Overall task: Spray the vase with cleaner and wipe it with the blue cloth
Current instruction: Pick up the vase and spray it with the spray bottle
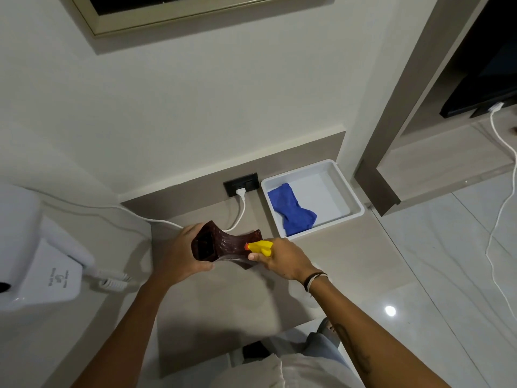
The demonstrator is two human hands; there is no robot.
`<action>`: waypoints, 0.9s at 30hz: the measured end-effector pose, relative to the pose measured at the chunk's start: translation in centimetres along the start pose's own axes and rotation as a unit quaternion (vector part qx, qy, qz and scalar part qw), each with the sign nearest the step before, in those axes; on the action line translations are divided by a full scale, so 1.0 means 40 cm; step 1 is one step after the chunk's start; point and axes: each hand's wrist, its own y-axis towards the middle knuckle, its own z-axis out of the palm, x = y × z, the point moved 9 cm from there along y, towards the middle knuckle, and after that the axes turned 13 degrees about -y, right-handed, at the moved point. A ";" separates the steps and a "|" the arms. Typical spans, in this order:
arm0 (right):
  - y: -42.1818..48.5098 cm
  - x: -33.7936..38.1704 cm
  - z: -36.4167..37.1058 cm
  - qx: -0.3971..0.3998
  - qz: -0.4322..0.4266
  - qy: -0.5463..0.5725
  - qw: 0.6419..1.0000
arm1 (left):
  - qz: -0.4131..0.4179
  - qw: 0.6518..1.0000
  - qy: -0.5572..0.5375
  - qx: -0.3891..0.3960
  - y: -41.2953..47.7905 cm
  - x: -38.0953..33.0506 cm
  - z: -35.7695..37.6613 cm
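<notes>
Both your hands are busy over the counter (218,303). Your left hand (181,252) is wrapped around the dark brown vase (221,243), tipped on its side with the mouth facing you. Your right hand (279,259) is clamped on the spray bottle (260,247), its yellow head aimed right at the vase. That blue cloth (291,210) sits in the white tray (349,191) by the wall outlet (241,184).
</notes>
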 end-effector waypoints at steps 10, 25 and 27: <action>-0.012 -0.064 -0.015 -0.016 0.042 -0.026 0.999 | 0.040 0.997 0.059 -0.020 -0.008 -0.017 0.009; -0.037 -0.047 -0.043 -0.005 0.002 -0.002 1.000 | -0.115 0.988 -0.077 -0.074 -0.030 0.009 -0.007; -0.049 -0.021 -0.043 0.001 -0.026 0.027 0.999 | -0.159 0.977 -0.105 -0.092 -0.035 0.020 -0.007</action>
